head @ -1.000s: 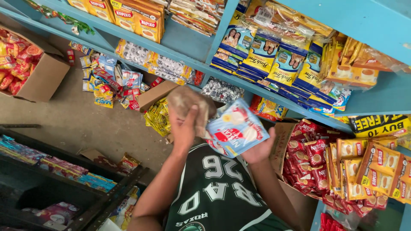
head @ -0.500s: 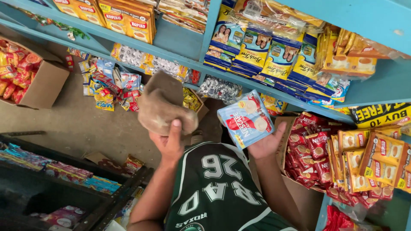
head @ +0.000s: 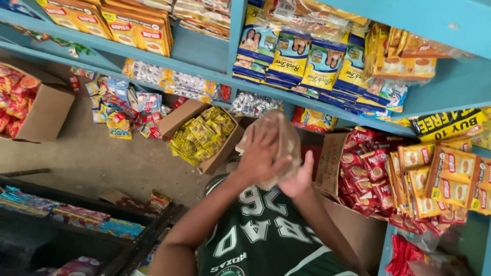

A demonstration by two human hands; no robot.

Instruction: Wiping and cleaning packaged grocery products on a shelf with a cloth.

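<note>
- Currently, the left hand (head: 261, 153) pressed a brown cloth (head: 286, 140) flat against the right hand (head: 299, 179); whether a packet lay underneath was hidden.
- Loose pressure risked the cloth dropping into the open box of yellow sachets (head: 202, 135) nearby.

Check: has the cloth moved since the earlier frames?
Yes. The brown cloth went right, from over the yellow-packet box to the red-sachet box.
</note>
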